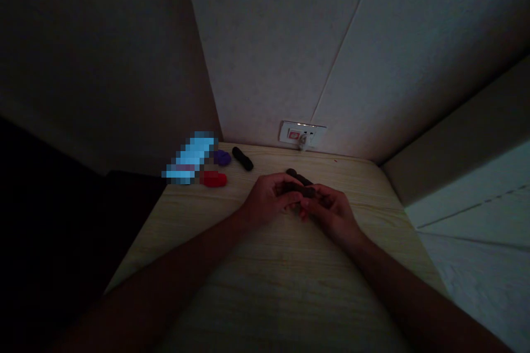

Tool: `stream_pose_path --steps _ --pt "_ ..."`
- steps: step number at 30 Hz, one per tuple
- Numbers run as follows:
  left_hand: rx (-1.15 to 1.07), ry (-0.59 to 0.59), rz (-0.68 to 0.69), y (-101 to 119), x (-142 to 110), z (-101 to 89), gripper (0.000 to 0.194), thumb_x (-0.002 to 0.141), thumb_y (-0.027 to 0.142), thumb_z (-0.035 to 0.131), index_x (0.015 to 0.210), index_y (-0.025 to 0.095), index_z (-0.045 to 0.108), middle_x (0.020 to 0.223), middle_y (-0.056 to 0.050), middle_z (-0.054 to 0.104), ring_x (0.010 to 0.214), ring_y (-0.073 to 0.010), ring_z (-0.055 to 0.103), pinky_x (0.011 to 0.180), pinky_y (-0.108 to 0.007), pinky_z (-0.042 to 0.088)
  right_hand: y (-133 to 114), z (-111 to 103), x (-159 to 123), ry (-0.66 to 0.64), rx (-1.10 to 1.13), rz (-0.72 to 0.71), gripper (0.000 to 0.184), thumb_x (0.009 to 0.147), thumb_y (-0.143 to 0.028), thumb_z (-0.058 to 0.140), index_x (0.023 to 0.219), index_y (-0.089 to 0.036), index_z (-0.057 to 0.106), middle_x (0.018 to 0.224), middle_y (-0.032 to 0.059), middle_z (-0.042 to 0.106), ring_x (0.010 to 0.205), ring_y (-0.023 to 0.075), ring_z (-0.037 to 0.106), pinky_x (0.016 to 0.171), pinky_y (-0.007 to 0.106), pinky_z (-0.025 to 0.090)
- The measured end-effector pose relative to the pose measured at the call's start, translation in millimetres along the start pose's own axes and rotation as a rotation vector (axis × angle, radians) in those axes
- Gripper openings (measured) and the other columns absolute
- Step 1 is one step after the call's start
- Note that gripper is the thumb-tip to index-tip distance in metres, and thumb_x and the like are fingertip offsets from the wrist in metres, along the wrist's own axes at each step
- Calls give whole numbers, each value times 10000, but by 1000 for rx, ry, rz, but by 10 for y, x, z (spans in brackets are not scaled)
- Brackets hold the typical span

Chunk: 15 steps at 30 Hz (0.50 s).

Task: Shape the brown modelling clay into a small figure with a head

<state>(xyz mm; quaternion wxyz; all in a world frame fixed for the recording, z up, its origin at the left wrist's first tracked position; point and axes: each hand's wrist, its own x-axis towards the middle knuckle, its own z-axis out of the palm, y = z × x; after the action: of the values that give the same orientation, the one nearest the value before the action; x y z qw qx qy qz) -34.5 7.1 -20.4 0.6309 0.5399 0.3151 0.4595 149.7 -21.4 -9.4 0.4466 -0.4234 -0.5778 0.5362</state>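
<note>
My left hand (271, 198) and my right hand (332, 212) meet above the wooden table (265, 287). Between their fingertips they pinch a dark brown roll (301, 190) that looks like modelling clay. Just behind it shows a second dark roll (305, 180), partly hidden by my fingers; whether the two pieces are joined I cannot tell. To the left, apart from my hands, lie a black oblong piece (242, 159), a purple lump (223, 158) and a red block-like piece (214, 178).
A bright blurred-out rectangle (191, 159), perhaps a screen, is at the table's left edge. Behind the table, the wall (285, 44) carries a socket plate (302, 132) with a plug in it. Pale panels (467, 176) stand along the right side. The light is dim.
</note>
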Motion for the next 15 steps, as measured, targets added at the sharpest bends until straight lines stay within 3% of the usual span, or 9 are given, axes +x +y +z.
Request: stream_pose_path --steps 4,8,12,15 --pt "53 17 94 -37 45 36 314 757 246 837 995 149 657 905 -64 745 805 -171 717 747 -288 554 15 56 -10 84 -53 -66 411 854 -544 807 970 -170 682 617 -1 711 515 152 658 553 277 554" --pt "155 -17 145 -18 167 160 304 809 201 776 1059 171 606 889 -45 721 788 -177 707 744 -302 549 35 88 6 242 -100 -136 366 900 -538 757 955 -204 619 638 -30 672 499 151 634 512 272 522" --pt "303 -34 228 22 345 349 286 836 112 669 1108 173 609 986 -66 724 930 -207 710 870 -345 553 29 -12 53 398 -152 -216 312 957 -508 695 968 -206 615 728 -20 663 546 142 612 528 269 501" --pt "419 -29 287 48 375 428 292 857 125 616 1145 169 606 1113 -109 718 1079 -263 682 998 -425 524 32 -92 65 435 -191 -246 293 974 -490 678 942 -203 631 729 -17 642 577 144 595 530 260 477"
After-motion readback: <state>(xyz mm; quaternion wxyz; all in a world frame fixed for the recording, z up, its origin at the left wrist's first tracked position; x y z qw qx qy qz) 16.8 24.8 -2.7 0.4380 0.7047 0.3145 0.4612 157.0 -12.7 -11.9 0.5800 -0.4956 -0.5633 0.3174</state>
